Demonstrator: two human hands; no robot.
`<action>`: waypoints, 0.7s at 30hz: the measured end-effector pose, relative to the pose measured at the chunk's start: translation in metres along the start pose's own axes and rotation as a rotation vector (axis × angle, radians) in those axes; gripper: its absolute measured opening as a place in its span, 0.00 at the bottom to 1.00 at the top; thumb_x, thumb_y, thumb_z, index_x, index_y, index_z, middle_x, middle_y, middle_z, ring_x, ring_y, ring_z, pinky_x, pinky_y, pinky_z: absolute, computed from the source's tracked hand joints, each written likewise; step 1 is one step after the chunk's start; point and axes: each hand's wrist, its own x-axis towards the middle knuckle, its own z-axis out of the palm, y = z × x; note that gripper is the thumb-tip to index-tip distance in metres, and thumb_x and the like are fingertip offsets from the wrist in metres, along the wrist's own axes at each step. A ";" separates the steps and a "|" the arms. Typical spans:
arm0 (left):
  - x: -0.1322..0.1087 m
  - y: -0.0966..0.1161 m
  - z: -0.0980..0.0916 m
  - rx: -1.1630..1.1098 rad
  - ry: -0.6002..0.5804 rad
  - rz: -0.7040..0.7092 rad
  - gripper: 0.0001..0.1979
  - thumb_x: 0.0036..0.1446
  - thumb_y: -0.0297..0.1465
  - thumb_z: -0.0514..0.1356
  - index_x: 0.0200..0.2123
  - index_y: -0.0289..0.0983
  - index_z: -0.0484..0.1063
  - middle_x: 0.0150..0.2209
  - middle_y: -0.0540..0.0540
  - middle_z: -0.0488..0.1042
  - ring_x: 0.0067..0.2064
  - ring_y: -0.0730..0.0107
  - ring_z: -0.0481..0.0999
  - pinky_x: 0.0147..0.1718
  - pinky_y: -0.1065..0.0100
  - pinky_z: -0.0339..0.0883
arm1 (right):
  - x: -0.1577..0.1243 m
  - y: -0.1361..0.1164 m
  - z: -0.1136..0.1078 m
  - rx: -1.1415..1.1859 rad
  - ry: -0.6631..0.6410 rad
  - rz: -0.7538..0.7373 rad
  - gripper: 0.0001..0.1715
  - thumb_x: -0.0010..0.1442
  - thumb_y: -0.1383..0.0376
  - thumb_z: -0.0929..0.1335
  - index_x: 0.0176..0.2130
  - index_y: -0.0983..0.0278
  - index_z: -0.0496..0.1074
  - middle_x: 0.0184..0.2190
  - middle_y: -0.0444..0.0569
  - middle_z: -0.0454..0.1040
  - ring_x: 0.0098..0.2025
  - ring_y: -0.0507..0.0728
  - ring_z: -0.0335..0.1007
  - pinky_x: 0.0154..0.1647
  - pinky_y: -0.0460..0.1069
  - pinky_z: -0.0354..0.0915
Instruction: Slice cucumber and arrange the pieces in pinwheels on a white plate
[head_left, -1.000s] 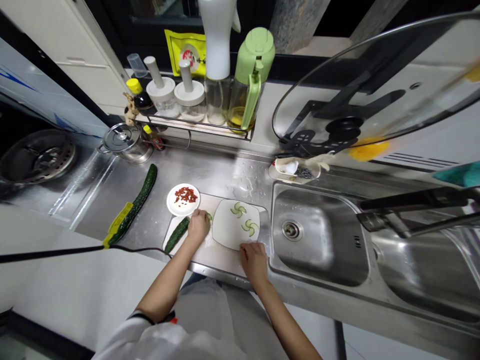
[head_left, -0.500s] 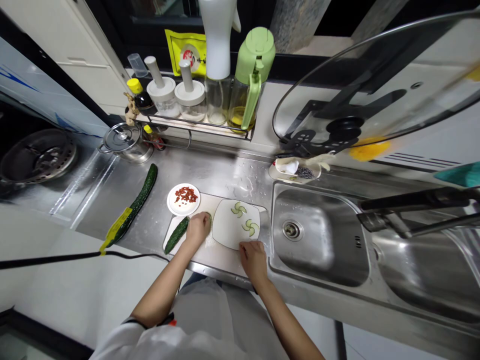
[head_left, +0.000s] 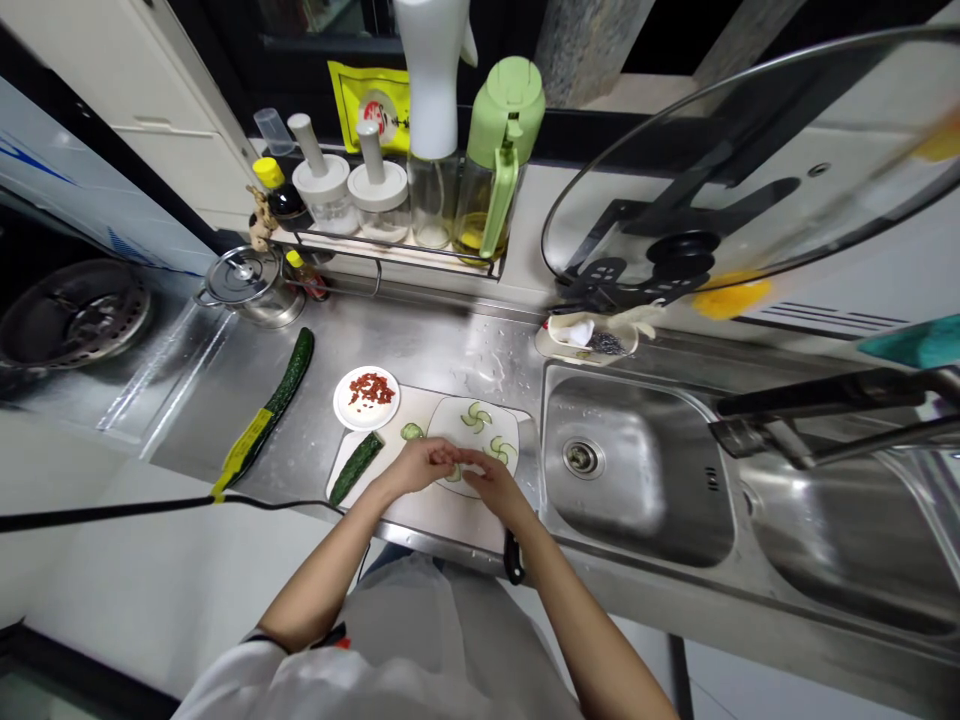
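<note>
My left hand (head_left: 421, 466) is over the near left part of a white squarish plate (head_left: 439, 415), its fingers pinched together. What lies between them, if anything, is hidden. From the right, my right hand (head_left: 493, 484) reaches in with fingers stretched and thumb apart, the fingertips meeting those of the left. Two pinwheels of thin cucumber slices (head_left: 476, 417) lie on the plate, and a pale slice (head_left: 454, 472) shows under my hands. Left of the plate, a small pile of cut cucumber (head_left: 411, 431) sits on the cutting board (head_left: 409, 505), with a cucumber piece (head_left: 356, 468) farther left.
A white dish (head_left: 341, 405) of red bits stands behind the board. A whole cucumber (head_left: 292, 375) with a yellow label lies left. A black handle (head_left: 513, 558) sticks out at the counter's front edge. The sink (head_left: 637, 510) is right; a lidded pot (head_left: 259, 295) stands at back left.
My left hand has moved right from the cucumber pile to over the plate, uncovering the pile. My right hand has left the plate's near edge and come up to meet it.
</note>
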 end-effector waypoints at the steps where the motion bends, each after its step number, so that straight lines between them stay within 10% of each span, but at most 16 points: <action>1: 0.001 -0.001 0.001 -0.038 -0.017 -0.007 0.11 0.47 0.32 0.63 0.35 0.34 0.74 0.27 0.49 0.72 0.30 0.75 0.70 0.30 0.73 0.62 | 0.000 -0.001 -0.001 0.026 -0.019 0.012 0.18 0.53 0.63 0.63 0.43 0.62 0.73 0.41 0.49 0.75 0.43 0.57 0.69 0.40 0.50 0.63; 8: 0.006 -0.013 0.013 -0.211 0.009 -0.140 0.19 0.47 0.42 0.64 0.37 0.32 0.73 0.27 0.47 0.74 0.29 0.74 0.71 0.30 0.72 0.62 | -0.004 -0.001 -0.010 0.045 0.032 0.068 0.10 0.51 0.61 0.66 0.32 0.65 0.73 0.30 0.46 0.74 0.34 0.53 0.68 0.38 0.48 0.62; 15: 0.006 -0.015 0.025 -0.423 -0.023 -0.558 0.30 0.42 0.55 0.61 0.35 0.32 0.71 0.28 0.45 0.75 0.28 0.70 0.74 0.27 0.72 0.58 | -0.013 -0.004 -0.015 -0.057 0.047 0.012 0.10 0.54 0.62 0.65 0.33 0.64 0.73 0.29 0.45 0.74 0.34 0.52 0.67 0.35 0.46 0.60; 21: 0.009 -0.011 0.026 -0.655 -0.075 -0.594 0.26 0.36 0.43 0.70 0.35 0.31 0.73 0.27 0.46 0.75 0.28 0.74 0.73 0.27 0.73 0.57 | -0.020 -0.013 -0.018 -0.082 0.068 0.013 0.11 0.54 0.60 0.65 0.34 0.63 0.74 0.31 0.46 0.74 0.35 0.53 0.68 0.31 0.46 0.58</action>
